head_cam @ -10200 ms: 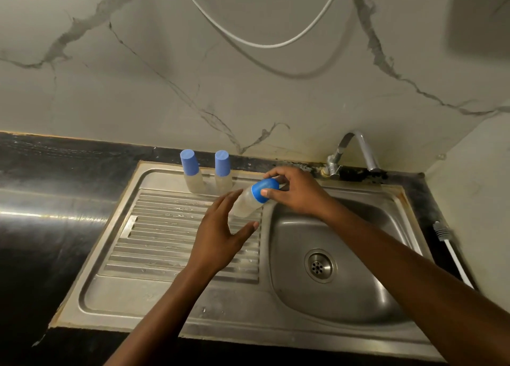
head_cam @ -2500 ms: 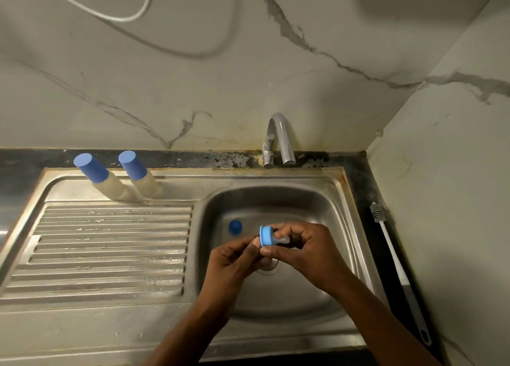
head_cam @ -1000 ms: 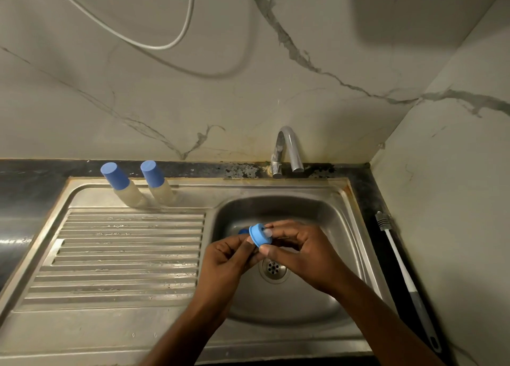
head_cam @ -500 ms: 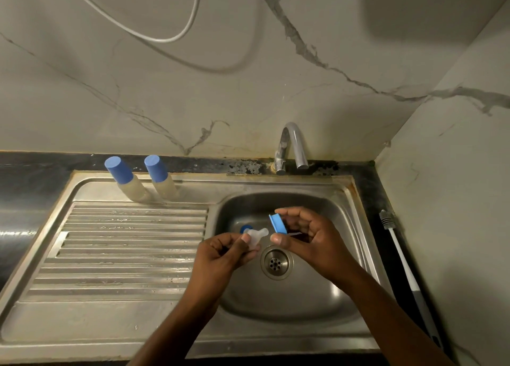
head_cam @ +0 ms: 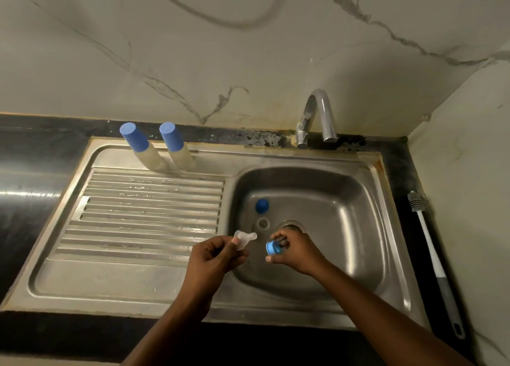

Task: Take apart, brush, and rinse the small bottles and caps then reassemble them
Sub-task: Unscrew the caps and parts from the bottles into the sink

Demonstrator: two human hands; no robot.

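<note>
- Since a second ago, the clear teat (head_cam: 244, 238) and the blue ring (head_cam: 273, 247) have come apart; they were pressed together between both hands then, and a gap now separates them.
- The left hand (head_cam: 218, 258) holds the teat, its fingers pinching the wide base while the narrow tip points right, toward the other hand.
- The right hand (head_cam: 296, 252) has its fingers curled round the blue ring, gripping it just in front of the drain (head_cam: 289, 223).
- Both hands hover over the near left part of the sink (head_cam: 353, 205) basin, close together but not touching.
- A loose blue cap (head_cam: 262, 205) lies on the basin floor behind the hands, with a small clear ring-shaped piece (head_cam: 263, 223) just in front of it.
- One capped bottle (head_cam: 142, 150) and a second capped bottle (head_cam: 176, 147) stand side by side at the back of the drainboard (head_cam: 143, 214), blue caps on.
- A long-handled brush (head_cam: 431, 252) lies on the dark tabletop (head_cam: 33, 172) right of the sink, bristles at its far end.
- The tap (head_cam: 320, 109) stands behind the basin.
</note>
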